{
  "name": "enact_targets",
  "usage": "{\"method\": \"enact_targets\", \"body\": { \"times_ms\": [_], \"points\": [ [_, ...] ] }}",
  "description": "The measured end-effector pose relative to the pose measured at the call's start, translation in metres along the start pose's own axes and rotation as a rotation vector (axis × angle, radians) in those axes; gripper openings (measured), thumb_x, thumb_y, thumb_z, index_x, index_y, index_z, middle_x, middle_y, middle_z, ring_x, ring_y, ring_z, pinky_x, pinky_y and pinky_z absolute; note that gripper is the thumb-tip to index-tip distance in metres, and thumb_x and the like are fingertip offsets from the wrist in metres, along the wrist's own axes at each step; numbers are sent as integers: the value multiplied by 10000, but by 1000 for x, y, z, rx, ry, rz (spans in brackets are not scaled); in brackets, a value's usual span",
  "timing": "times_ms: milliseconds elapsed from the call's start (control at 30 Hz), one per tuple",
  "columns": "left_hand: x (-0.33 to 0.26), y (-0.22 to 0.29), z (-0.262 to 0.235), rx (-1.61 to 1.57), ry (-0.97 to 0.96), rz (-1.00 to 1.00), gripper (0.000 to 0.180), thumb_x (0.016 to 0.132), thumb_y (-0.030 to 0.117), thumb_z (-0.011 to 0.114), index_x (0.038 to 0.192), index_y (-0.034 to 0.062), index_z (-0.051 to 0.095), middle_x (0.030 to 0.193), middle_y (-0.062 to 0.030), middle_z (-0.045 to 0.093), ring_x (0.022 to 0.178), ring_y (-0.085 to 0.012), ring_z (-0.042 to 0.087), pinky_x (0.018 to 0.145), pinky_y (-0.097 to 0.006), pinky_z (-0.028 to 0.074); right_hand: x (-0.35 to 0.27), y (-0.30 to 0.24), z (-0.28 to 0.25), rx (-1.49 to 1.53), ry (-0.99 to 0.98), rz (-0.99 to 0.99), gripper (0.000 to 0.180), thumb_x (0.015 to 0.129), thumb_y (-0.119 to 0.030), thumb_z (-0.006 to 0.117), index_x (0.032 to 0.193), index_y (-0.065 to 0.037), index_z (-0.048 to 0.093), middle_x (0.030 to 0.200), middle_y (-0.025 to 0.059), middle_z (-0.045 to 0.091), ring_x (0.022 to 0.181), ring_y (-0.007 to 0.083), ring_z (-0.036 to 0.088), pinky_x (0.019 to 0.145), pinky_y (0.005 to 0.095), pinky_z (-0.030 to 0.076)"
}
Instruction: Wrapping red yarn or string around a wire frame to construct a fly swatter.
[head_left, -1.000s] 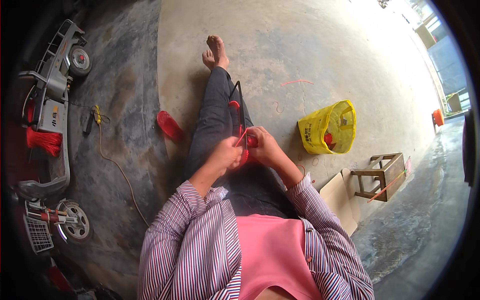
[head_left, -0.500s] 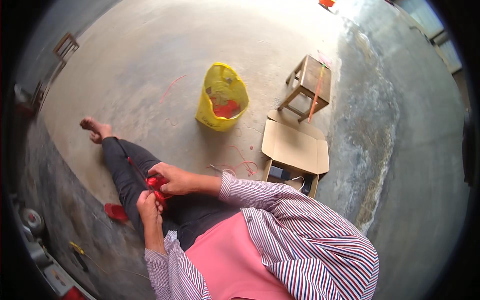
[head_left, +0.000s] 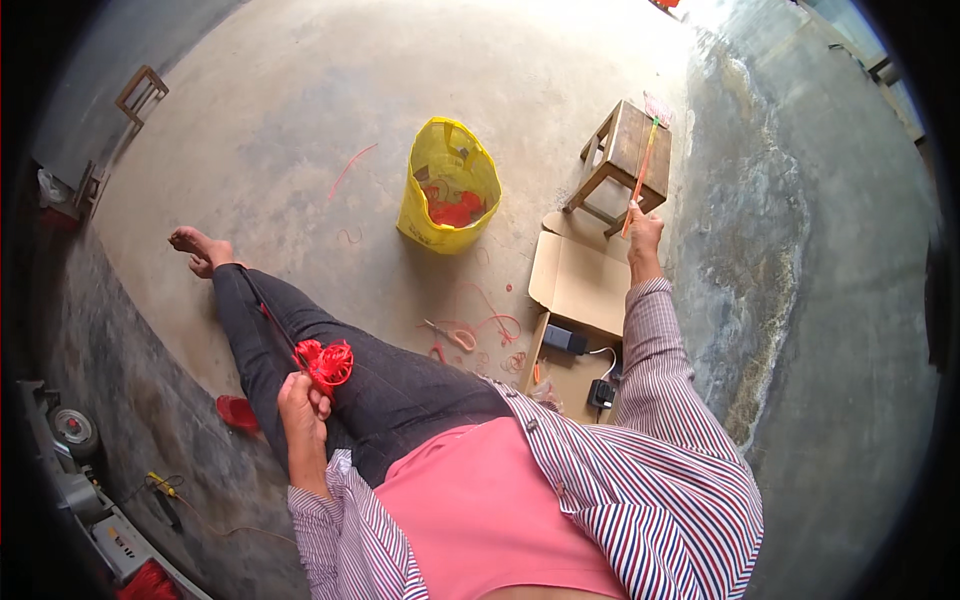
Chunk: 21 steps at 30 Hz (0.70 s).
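Left hand (head_left: 304, 405): curled shut on the lower end of a red cord bundle (head_left: 327, 366), well apart from the right.
Red cord bundle: bunched in loops just above the left fist, over the dark trousers (head_left: 420, 375).
Black rod (head_left: 277, 322): thin, slanting along the lower leg up to the bundle.
Right hand (head_left: 647, 236): stretched out, closed around the handle end of an orange fly swatter (head_left: 645, 165).
Fly swatter: slanting across a wooden stool (head_left: 625, 140), pink mesh head at the far end.
Yellow bag (head_left: 448, 236): standing open on the floor (head_left: 300, 60), red scraps inside.
Scissors (head_left: 461, 340): lying on the floor between bag and cardboard box (head_left: 578, 280).
Cardboard box: flap open, holding a dark block (head_left: 565, 340) and a black plug (head_left: 601, 394).
Red slipper (head_left: 237, 413): beside the trousers.
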<state>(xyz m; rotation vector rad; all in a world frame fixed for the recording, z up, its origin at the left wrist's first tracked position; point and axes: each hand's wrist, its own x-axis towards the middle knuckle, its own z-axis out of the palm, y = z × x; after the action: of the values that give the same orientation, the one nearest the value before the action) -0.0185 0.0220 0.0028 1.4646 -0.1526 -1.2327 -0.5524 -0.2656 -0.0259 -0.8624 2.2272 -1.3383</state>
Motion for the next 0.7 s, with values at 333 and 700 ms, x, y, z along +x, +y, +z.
{"method": "enact_targets", "body": {
  "times_ms": [333,700],
  "points": [
    [1,-3,-3,-55,5,-17,85,838,132,535,782,74,505,549,4,443,383,-95,397,322,-218,291,51,35,9,743,-255,398,102,923,-222,492,832,-185,465,508,-81,319,351,50,269,313,227,166],
    [-3,-5,-3,-103,9,-16,87,824,120,568,803,72,499,558,10,431,400,-81,382,333,-212,300,-95,-81,49,1051,-665,193,288,984,-323,377,794,-128,472,567,-41,315,431,81,224,389,232,181]
  ]
}}
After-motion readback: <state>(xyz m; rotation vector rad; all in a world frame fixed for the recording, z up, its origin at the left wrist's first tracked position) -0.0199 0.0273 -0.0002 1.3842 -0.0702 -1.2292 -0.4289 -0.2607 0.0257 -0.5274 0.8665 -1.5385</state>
